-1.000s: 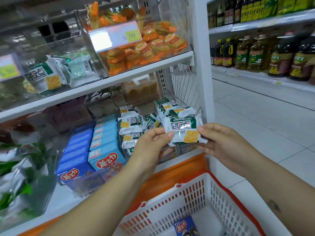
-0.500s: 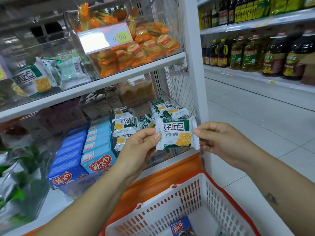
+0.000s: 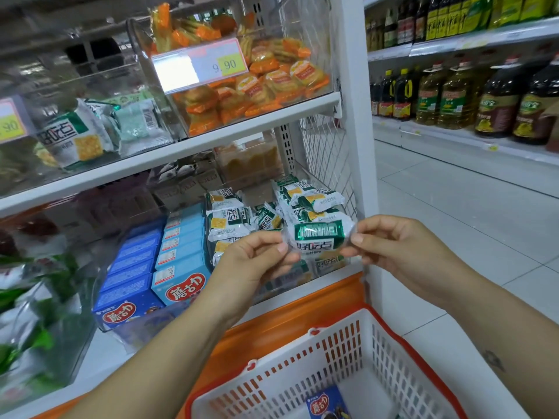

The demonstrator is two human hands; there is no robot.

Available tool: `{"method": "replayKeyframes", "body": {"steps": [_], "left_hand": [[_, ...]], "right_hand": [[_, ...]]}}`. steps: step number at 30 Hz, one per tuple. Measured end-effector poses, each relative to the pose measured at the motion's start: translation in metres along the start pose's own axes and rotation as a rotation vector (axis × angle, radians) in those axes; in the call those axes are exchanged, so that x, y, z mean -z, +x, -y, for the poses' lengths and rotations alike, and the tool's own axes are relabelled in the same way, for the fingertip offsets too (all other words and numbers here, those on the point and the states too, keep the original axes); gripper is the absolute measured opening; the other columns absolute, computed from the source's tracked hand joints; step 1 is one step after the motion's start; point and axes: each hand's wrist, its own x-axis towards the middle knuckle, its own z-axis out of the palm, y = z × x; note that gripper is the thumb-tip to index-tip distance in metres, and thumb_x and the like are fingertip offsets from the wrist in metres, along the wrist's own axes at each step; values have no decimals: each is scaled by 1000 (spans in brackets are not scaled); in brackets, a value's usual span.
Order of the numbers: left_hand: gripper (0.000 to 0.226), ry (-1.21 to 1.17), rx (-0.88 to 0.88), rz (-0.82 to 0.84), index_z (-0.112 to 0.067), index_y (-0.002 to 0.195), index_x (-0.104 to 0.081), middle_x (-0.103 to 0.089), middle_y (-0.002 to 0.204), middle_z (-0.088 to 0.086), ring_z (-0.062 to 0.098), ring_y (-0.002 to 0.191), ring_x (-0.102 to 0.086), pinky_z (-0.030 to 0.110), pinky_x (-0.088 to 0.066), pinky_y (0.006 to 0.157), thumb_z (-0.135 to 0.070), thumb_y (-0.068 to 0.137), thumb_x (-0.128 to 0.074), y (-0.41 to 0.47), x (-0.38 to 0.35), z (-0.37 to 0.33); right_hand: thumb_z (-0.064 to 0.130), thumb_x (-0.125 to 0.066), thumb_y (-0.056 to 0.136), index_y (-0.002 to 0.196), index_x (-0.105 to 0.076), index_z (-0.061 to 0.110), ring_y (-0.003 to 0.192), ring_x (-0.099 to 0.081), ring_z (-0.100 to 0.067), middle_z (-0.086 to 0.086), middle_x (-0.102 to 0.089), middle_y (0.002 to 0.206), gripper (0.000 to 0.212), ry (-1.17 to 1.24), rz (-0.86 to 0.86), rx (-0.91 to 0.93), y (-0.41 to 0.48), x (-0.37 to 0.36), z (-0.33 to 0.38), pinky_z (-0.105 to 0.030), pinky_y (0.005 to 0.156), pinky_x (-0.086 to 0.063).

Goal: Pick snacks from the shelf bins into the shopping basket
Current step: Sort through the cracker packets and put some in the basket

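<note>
snack packet (image 3: 317, 238): where is it held, and by what?

— it is pinched at both crimped ends, one by the left hand (image 3: 251, 263) and the other by the right hand (image 3: 393, 252), with thumb and fingertips closed on each seal. it is kept in the air just in front of the shelf bin (image 3: 290, 281) of like packets, higher than the shopping basket (image 3: 420, 355) seen below and nearer.

— why is it held so?

— a pinch at both ends is judged to let the wrapper be turned and looked over before it is dropped in. one blue box (image 3: 328, 403) is already seen in the basket.

— and how is it pointed?

— the long axis is laid left to right between the hands, roughly level. the green band is turned up toward the camera, with the print below it. finer detail is blurred.
</note>
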Motion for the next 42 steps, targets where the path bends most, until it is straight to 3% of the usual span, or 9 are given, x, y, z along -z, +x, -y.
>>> {"method": "replayKeyframes", "body": {"steps": [5, 13, 16, 19, 25, 30, 36, 39, 42], "left_hand": [[14, 44, 11, -16, -10, 87, -71, -75, 91, 10, 17, 81, -70, 28, -57, 76, -15, 79, -61, -3, 2, 3], [38, 105, -34, -168, -26, 106, -64, -69, 108, 1, 23, 98, -68, 36, -56, 87, 4, 83, -65, -6, -3, 14], [45, -23, -7, -119, -23, 113, -60, -67, 98, 12, 23, 88, -66, 24, -57, 73, 10, 82, -61, -4, -6, 11], [45, -38, -11, -104, -26, 110, -61, -62, 85, 1, 14, 73, -59, 17, -52, 58, 10, 83, -61, -5, -10, 7], [44, -29, -25, -123, -29, 109, -63, -60, 91, -4, 17, 75, -55, 19, -48, 54, 8, 86, -59, -5, -16, 2], [41, -390, 146, -92, -13, 116, -59, -73, 98, 12, 26, 84, -70, 30, -59, 57, 14, 89, -46, -6, -20, -5], [31, -561, 311, -34, -7, 108, -60, -71, 90, 23, 25, 63, -71, 26, -54, 44, 12, 91, -43, -8, -21, -14], [26, -451, 279, -57, -8, 109, -62, -71, 88, 19, 17, 61, -69, 22, -54, 47, 5, 91, -50, 0, -13, -20], [21, 49, 117, -83, -20, 106, -67, -71, 86, 0, 4, 67, -62, 17, -52, 59, -8, 89, -61, 16, 10, -25]], "right_hand": [[10, -61, 87, 79, -74, 12, 79, -70, -14, -6, -75, 85, 15, 37, -50, -9, -2, -6, 0, -23, 69, -55], [-5, -71, 78, 81, -63, 13, 86, -71, -16, 2, -72, 91, 20, 14, -201, 12, 1, -13, -12, -28, 71, -56], [-6, -68, 80, 81, -60, 12, 85, -70, -17, 1, -71, 94, 20, 38, -217, 12, 3, -12, -13, -23, 62, -54], [-5, -68, 81, 81, -59, 12, 87, -70, -18, 0, -70, 94, 19, 34, -222, 21, 4, -9, -14, -22, 61, -54], [2, -69, 82, 85, -61, 15, 88, -70, -15, -1, -70, 105, 15, -27, -221, 7, 4, -9, -14, -26, 67, -56], [28, -80, 71, 99, -52, 46, 101, -39, 22, 43, -35, 120, 44, -610, 102, 211, -10, -18, 3, -1, 75, -43], [25, -82, 72, 97, -48, 40, 105, -53, 10, 21, -57, 118, 45, -671, 115, 275, -7, -31, -5, -17, 77, -54], [26, -81, 73, 92, -53, 41, 98, -58, 9, 24, -62, 105, 37, -622, 97, 268, 1, -31, 6, -16, 71, -54], [29, -78, 74, 91, -57, 41, 89, -51, 25, 28, -59, 98, 30, -588, 14, 287, 18, -27, 21, -4, 59, -46]]}}
